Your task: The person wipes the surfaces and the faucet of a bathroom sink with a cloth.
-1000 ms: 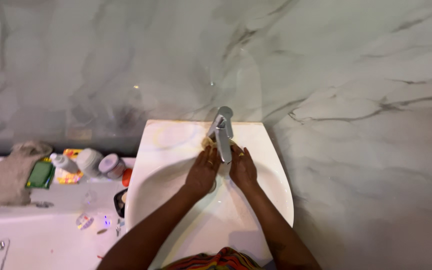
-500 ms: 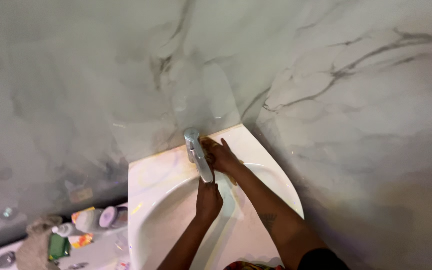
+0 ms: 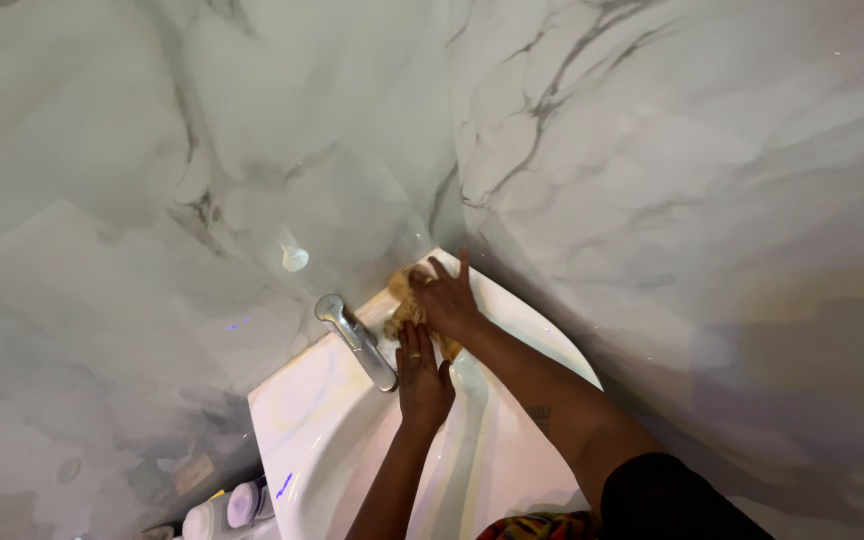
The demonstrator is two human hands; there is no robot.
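The right hand [image 3: 447, 297] presses flat, fingers spread, on a tan cloth [image 3: 404, 302] at the back rim of the white basin [image 3: 302, 420], right of the chrome tap [image 3: 356, 341]; most of the cloth is hidden beneath it. The left hand [image 3: 422, 375] lies palm-down just below on the rim, fingers together. Jars [image 3: 227, 510] at the lower left are cut off and blurred.

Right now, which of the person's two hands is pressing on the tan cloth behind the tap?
The right hand: it lies flat on the tan cloth at the sink's back rim. The left hand rests lower, beside the tap.
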